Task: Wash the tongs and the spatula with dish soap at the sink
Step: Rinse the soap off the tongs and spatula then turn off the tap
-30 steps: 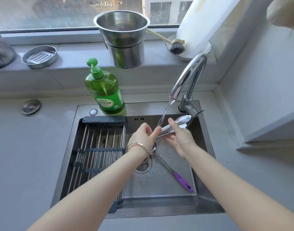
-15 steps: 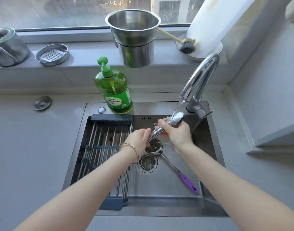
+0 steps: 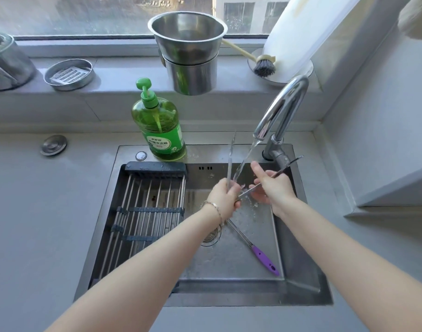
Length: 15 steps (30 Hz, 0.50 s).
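The metal tongs (image 3: 230,161) are spread in a V over the sink basin. My left hand (image 3: 223,198) grips them at the hinge end, with one arm pointing up toward the window. My right hand (image 3: 273,188) is closed around the other arm, which sticks out to the right past the faucet base. Water runs from the faucet (image 3: 285,101) and falls between my two hands. The spatula (image 3: 265,259), steel with a purple handle, lies on the sink floor; my left wrist hides its head. The green dish soap bottle (image 3: 162,130) stands on the sink's back rim.
A roll-up drying rack (image 3: 143,212) covers the left half of the sink (image 3: 308,279). The drain (image 3: 210,236) sits under my left wrist. Stacked steel pots (image 3: 190,56), a dish brush (image 3: 265,67), a paper towel roll (image 3: 298,27) and a metal dish (image 3: 68,74) line the sill. A sink plug (image 3: 53,144) lies on the counter.
The tongs were held together under the tap; now they are spread apart, one arm up in my left hand, the other in my right hand. The spatula has not moved.
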Each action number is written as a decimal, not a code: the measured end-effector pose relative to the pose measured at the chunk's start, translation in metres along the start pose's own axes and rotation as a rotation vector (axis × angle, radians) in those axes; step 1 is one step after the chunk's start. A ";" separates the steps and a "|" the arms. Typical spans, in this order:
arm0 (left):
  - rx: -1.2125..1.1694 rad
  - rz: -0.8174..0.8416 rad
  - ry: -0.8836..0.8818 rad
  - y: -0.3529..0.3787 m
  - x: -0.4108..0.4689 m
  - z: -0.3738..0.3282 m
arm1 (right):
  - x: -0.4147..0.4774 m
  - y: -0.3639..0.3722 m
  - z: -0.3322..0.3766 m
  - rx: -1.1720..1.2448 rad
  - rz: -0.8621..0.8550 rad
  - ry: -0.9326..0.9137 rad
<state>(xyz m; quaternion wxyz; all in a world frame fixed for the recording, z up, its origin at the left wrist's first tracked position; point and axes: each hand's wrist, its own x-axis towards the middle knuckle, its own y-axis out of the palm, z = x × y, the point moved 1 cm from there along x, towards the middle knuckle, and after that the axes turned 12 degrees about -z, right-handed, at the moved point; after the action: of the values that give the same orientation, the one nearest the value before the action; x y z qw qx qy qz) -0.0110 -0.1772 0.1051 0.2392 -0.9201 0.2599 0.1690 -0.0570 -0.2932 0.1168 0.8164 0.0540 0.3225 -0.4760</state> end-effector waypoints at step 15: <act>0.227 0.004 -0.119 -0.005 0.004 -0.035 | 0.006 -0.027 -0.070 -0.179 0.135 0.372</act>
<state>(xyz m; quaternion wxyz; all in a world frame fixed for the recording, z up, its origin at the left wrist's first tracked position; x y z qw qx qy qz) 0.0016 -0.1935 0.1343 0.3565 -0.8750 0.2644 0.1932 -0.1103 -0.2844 0.0645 0.7744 0.0896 0.5041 -0.3717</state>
